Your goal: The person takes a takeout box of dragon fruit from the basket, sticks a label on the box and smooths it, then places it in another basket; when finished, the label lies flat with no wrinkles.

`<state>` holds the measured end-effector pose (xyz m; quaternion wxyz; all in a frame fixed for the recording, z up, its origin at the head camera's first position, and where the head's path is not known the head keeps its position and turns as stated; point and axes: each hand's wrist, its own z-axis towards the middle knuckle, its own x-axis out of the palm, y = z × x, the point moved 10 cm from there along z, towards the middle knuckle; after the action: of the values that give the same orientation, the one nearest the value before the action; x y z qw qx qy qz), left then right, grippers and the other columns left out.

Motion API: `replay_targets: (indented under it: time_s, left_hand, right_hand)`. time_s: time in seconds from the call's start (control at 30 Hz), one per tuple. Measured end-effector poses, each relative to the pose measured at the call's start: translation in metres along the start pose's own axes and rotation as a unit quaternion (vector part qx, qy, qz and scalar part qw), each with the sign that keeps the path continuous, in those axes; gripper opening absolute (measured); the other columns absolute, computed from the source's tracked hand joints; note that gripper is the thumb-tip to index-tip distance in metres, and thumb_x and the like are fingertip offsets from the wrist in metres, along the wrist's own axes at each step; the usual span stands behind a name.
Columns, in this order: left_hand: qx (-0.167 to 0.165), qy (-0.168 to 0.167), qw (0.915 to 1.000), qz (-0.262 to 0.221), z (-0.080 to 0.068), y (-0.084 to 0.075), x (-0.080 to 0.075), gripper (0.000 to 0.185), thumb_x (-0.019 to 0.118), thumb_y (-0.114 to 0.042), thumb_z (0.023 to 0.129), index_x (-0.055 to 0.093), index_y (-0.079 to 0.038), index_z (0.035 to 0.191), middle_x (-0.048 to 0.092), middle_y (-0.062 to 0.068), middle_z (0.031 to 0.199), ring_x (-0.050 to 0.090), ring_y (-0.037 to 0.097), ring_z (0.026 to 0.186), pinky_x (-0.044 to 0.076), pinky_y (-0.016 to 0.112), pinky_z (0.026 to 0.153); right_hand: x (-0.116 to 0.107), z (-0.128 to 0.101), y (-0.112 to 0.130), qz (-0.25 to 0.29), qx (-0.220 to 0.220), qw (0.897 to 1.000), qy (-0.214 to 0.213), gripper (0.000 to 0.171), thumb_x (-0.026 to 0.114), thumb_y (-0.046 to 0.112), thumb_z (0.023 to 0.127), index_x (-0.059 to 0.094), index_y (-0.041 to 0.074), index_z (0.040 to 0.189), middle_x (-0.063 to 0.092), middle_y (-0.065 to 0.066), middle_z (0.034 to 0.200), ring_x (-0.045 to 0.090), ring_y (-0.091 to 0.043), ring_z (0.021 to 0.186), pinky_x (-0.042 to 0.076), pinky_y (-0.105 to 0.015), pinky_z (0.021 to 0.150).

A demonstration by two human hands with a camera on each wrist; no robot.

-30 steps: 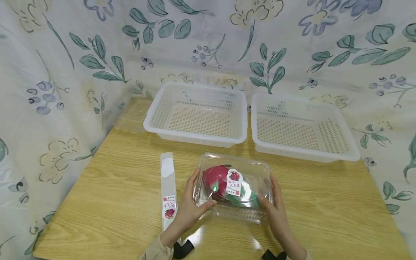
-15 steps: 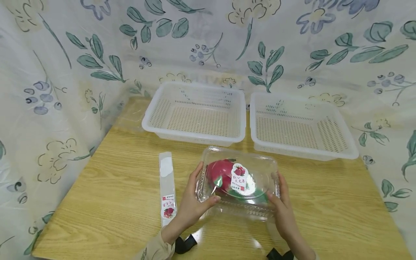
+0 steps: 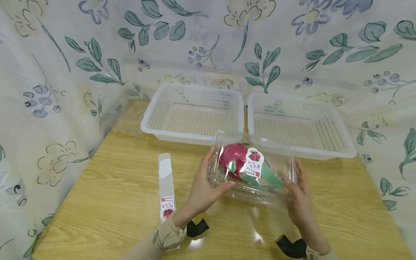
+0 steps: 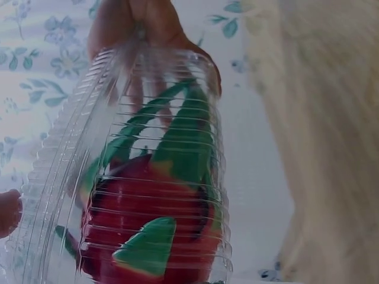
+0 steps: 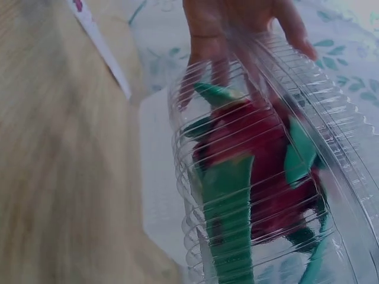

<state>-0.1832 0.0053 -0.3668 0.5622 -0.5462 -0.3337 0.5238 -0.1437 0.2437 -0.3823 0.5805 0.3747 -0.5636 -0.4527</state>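
Note:
Both hands hold a clear plastic clamshell box by its two ends, raised above the table and tilted. Inside lies a red dragon fruit with green leaf tips, also seen through the ribbed wall in both wrist views. A dragon-fruit label is stuck on the lid. My left hand grips the left end, thumb along the near edge. My right hand grips the right end the same way. In the left wrist view the right hand shows at the far end; in the right wrist view, the left hand.
Two white perforated baskets stand side by side at the back, just beyond the box. A strip of label backing with one sticker lies left of the hands. Clear plastic packaging sits at the back left corner. A floral curtain hangs behind.
Both hands have lifted the box and carried it forward and to the right, toward the baskets. Its near edge has come away from the table.

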Motion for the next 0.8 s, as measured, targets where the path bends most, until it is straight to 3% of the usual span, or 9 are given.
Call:
replay_targets:
  time_s: [0.27, 0.4, 0.57, 0.7, 0.8]
  left_hand:
    - [0.027, 0.010, 0.9994, 0.018, 0.026, -0.023, 0.016, 0.100, 0.079, -0.035, 0.078, 0.017, -0.021, 0.155, 0.017, 0.002, 0.163, 0.019, 0.030, 0.149, 0.021, 0.063, 0.115]
    - [0.036, 0.026, 0.9990, 0.002, 0.041, -0.031, 0.027, 0.105, 0.074, -0.056, 0.076, 0.016, -0.019, 0.156, 0.013, 0.002, 0.164, 0.015, 0.029, 0.150, 0.018, 0.062, 0.116]
    - [0.051, 0.039, 0.9980, 0.005, 0.060, -0.041, 0.039, 0.122, 0.056, -0.087, 0.066, 0.013, -0.016, 0.156, 0.011, 0.006, 0.164, 0.013, 0.031, 0.150, 0.020, 0.061, 0.116]
    - [0.051, 0.045, 0.9976, 0.016, 0.073, -0.044, 0.046, 0.130, 0.049, -0.094, 0.060, 0.013, -0.013, 0.156, 0.012, 0.007, 0.164, 0.015, 0.030, 0.150, 0.021, 0.059, 0.116]
    - [0.050, 0.046, 0.9974, 0.025, 0.080, -0.044, 0.051, 0.127, 0.050, -0.092, 0.062, 0.013, -0.015, 0.156, 0.012, 0.005, 0.164, 0.015, 0.029, 0.151, 0.022, 0.058, 0.117]
  right_hand:
    - [-0.023, 0.016, 0.022, 0.036, 0.002, 0.999, -0.023, 0.061, 0.037, 0.002, 0.101, 0.025, 0.035, 0.151, 0.012, 0.001, 0.156, 0.056, -0.006, 0.110, 0.059, -0.026, 0.076]
    - [-0.036, 0.026, 0.034, 0.051, 0.009, 0.998, -0.030, 0.058, 0.039, 0.002, 0.101, 0.030, 0.034, 0.149, 0.017, 0.002, 0.156, 0.060, -0.007, 0.106, 0.060, -0.031, 0.073]
    - [-0.048, 0.041, 0.048, 0.095, 0.015, 0.995, -0.025, 0.056, 0.039, 0.000, 0.101, 0.031, 0.029, 0.149, 0.017, 0.000, 0.158, 0.062, -0.011, 0.109, 0.060, -0.039, 0.070]
    - [-0.058, 0.050, 0.053, 0.119, 0.026, 0.992, -0.039, 0.053, 0.040, -0.002, 0.100, 0.035, 0.027, 0.145, 0.033, 0.006, 0.144, 0.065, -0.014, 0.105, 0.060, -0.043, 0.068]
    - [-0.065, 0.055, 0.056, 0.131, 0.028, 0.990, -0.049, 0.053, 0.042, -0.002, 0.100, 0.035, 0.026, 0.144, 0.038, 0.007, 0.138, 0.067, -0.016, 0.102, 0.060, -0.043, 0.067]
